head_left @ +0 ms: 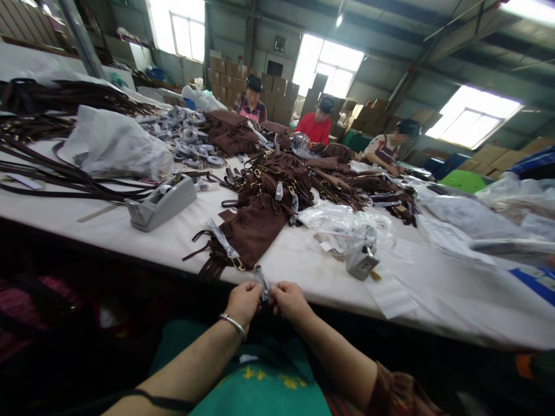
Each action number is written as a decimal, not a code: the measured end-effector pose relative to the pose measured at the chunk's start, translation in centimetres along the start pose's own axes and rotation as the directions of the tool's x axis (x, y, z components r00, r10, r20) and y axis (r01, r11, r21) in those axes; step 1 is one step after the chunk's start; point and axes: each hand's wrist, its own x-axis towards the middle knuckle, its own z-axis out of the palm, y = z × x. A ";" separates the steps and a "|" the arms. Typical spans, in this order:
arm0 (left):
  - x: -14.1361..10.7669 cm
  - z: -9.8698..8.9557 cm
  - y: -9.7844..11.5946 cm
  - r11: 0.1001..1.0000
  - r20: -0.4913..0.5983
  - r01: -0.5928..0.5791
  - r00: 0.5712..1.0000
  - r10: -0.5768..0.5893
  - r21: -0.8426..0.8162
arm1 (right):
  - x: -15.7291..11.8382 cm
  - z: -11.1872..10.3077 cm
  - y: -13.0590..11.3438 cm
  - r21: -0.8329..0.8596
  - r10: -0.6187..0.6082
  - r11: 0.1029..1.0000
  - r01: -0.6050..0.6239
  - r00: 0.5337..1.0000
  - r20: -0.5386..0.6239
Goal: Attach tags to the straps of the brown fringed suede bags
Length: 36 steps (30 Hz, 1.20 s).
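At the table's near edge, my left hand (pixel 244 303) and my right hand (pixel 289 301) face each other with fingers pinched. Between them is a narrow piece in clear plastic wrap (pixel 262 282), gripped from both sides. Its upper end reaches a brown fringed bag (pixel 255 234) lying flat just beyond my hands. On the bag's left side lies another plastic-wrapped strap end (pixel 222 238) with a gold clasp (pixel 238 263). What exactly sits inside the wrap is too small to make out. A metal bangle is on my left wrist.
A grey tape dispenser (pixel 162 202) stands to the left, and a smaller metallic-grey holder (pixel 362 260) to the right beside crumpled clear plastic (pixel 347 222). Brown bags (pixel 277 179) are heaped ahead. Dark straps (pixel 65 179) and wrapped coils (pixel 186 133) lie left. Several people work across the table.
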 end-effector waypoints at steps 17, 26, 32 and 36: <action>0.6 1.2 1.0 0.999 -0.040 0.006 0.999 -0.007 -0.045 | 1.9 -0.8 -0.8 -0.132 -0.094 0.988 0.084 0.993 -0.071; 0.6 1.2 1.3 0.998 -0.040 0.037 0.998 -0.039 -0.049 | 2.3 -0.8 -0.7 -0.050 -0.066 0.997 0.063 0.996 -0.063; 0.2 0.9 2.1 0.991 0.024 0.123 0.992 -0.122 -0.054 | 3.0 -0.6 -1.0 -0.144 -0.149 0.981 0.131 0.980 -0.129; 0.2 1.1 2.4 0.987 0.065 0.141 0.989 -0.136 -0.074 | 3.2 -0.3 -1.4 -0.279 -0.229 0.942 0.188 0.966 -0.123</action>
